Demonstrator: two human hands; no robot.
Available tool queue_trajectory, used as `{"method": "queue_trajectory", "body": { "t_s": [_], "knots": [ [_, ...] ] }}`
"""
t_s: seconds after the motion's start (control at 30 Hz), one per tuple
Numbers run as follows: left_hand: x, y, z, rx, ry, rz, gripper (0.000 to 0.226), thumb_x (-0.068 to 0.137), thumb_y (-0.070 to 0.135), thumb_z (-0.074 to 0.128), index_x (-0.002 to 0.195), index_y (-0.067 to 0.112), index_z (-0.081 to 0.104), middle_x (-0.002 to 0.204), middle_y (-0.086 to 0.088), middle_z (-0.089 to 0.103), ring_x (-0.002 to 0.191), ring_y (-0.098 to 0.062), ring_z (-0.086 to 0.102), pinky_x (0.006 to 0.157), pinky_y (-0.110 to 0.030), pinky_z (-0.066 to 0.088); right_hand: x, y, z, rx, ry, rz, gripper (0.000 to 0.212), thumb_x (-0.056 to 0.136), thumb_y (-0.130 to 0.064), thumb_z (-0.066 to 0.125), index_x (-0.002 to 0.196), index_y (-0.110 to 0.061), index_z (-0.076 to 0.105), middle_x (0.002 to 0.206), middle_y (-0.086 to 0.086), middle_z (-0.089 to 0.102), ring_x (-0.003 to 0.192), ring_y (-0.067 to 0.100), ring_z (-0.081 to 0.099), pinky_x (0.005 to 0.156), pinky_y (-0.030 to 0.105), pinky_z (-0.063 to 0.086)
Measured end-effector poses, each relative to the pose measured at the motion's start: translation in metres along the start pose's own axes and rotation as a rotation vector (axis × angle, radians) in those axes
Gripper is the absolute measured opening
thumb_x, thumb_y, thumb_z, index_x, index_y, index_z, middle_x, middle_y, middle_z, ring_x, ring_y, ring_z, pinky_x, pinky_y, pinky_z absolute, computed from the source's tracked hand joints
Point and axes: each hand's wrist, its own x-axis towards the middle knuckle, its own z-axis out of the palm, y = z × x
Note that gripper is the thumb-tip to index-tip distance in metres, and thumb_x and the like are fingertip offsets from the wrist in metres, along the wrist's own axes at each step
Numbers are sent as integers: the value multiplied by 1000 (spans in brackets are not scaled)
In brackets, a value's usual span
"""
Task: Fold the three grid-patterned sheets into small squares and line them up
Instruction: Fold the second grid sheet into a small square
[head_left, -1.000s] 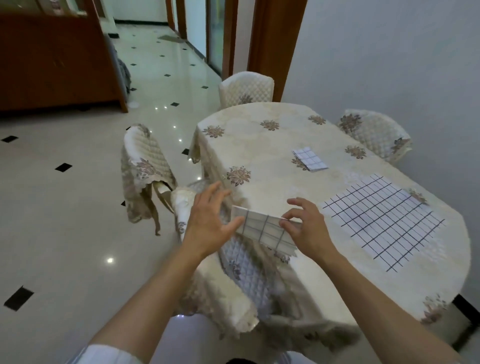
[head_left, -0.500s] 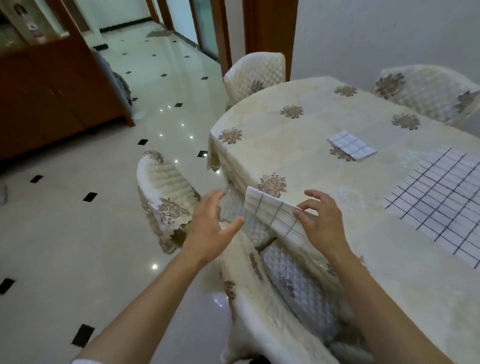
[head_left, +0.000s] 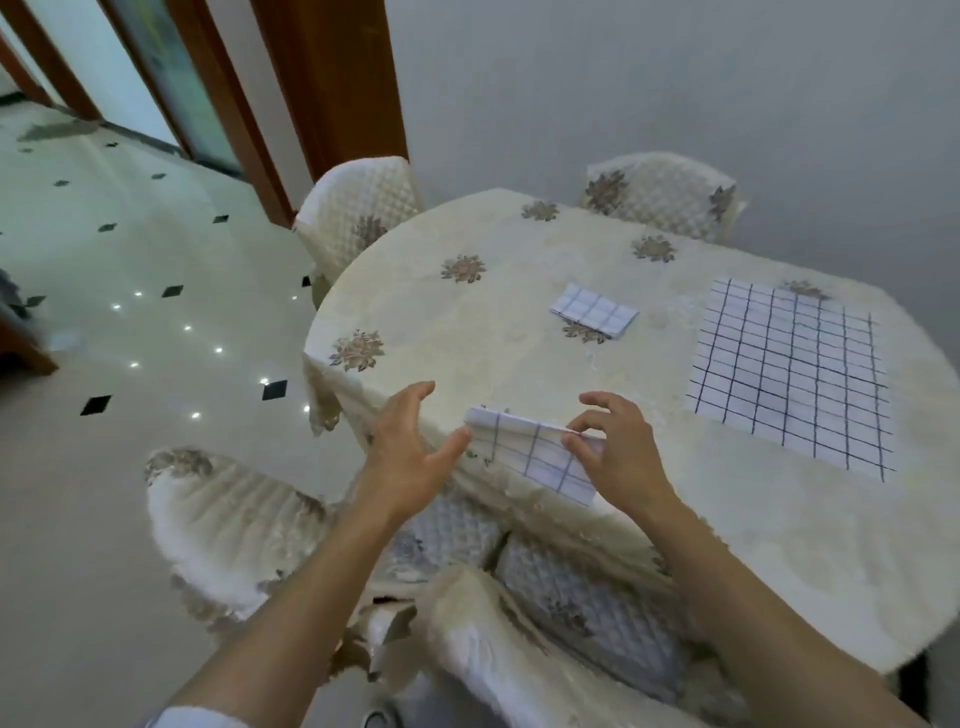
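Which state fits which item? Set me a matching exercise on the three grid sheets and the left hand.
Items:
1 far sheet
2 large sheet
3 near sheet
4 left hand

States:
A pinched by the right hand
B fingers spread, gripping nothing
C folded small, lying alone
D spread flat, unfolded

Pairs: 1-C, 2-D, 3-A, 4-B.

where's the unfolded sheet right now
Head view: the unfolded sheet lies flat on the table, right side, right of the folded square and beyond the half-folded sheet.
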Motion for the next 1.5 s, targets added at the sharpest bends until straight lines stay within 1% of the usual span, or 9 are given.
{"method": "queue_trajectory", "body": {
  "t_s": [0.23,0.37,0.7,0.83,0.97,1.03,1.13,1.3,1.5],
  "knots": [
    [47,-49,-48,-24,-108,139,66,87,46,67,143,26,39,147,3,40,133,-16,38,108,-40,38,-3,-42,32,-162,131,216,7,86,-25,71,81,-29,68,125,0,58,124,19,47,102,44,33],
    [72,-66,-59,-49,-163,160,65,87,45,67,142,24,41,144,2,42,131,-18,40,106,-45,40,-2,-62,40,-196,173,296,6,86,-28,71,82,-30,68,125,1,58,124,20,47,103,45,36],
    [122,-80,-39,-29,-281,220,62,86,42,69,140,21,44,143,-1,44,130,-21,41,106,-43,39,37,-50,51,-105,259,458,14,86,-29,71,76,-36,64,131,6,56,126,23,48,104,45,37],
    [162,-67,-21,12,-292,253,61,87,41,68,139,21,44,143,0,44,132,-21,40,106,-40,37,75,-22,60,-58,235,473,19,85,-28,71,72,-38,62,130,7,57,126,21,49,103,43,37],
    [209,-57,11,44,-316,253,60,87,41,68,140,22,45,144,2,44,132,-18,38,108,-38,35,128,24,71,-6,172,485,10,85,-27,72,78,-32,67,128,8,58,126,20,49,102,42,38],
    [232,-61,32,68,-332,238,60,87,41,68,139,22,45,143,2,44,132,-19,39,108,-42,38,155,51,79,-22,143,506,1,85,-27,72,85,-27,71,131,6,55,128,20,46,102,41,37],
    [259,-69,68,113,-377,196,61,86,41,69,139,22,46,144,0,45,132,-20,40,107,-47,40,190,96,91,-50,125,562,9,86,-29,71,92,-22,73,137,5,50,132,21,40,104,40,32],
    [296,-74,115,180,-415,184,59,86,37,70,138,19,47,145,-1,44,135,-21,37,110,-37,30,233,153,98,-130,105,596,14,88,-29,68,98,-21,72,144,3,43,138,20,30,102,34,26],
    [325,-89,150,188,-413,92,56,87,34,68,137,19,48,146,-2,43,136,-21,36,110,-40,32,260,193,102,-188,146,567,13,86,-25,68,96,-18,72,148,5,38,141,23,24,107,39,23]
  ]
}}
